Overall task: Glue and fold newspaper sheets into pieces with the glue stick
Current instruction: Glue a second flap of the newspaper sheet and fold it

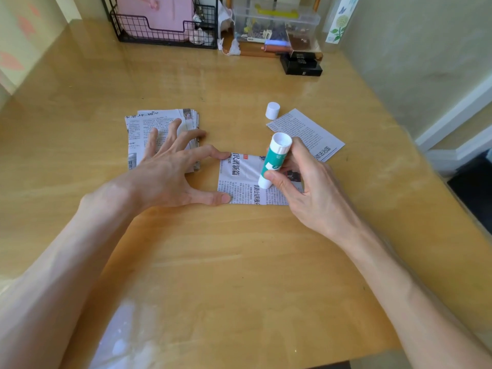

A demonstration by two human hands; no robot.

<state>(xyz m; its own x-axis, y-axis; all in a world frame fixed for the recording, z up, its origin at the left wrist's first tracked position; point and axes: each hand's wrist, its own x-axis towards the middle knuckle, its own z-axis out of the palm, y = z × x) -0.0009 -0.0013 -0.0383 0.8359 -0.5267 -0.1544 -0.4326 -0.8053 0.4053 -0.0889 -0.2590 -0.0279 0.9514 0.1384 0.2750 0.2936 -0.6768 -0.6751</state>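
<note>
- A small rectangular printed newspaper sheet [247, 182] lies flat mid-table. A green-and-white glue stick [274, 161] leans on it, lower end touching the paper.
- The right hand [306, 182] holds the stick, fingers curled round it.
- The left hand [170, 169], fingers spread wide, presses thumb and forefinger on the sheet's left edge.
- At the back, a clear lidded plastic box [277, 22] holds small dark clutter, and a black wire basket [165, 30] holds something pink.
- All rest on a glossy pale wooden table [239, 262] between cream walls [412, 49].
</note>
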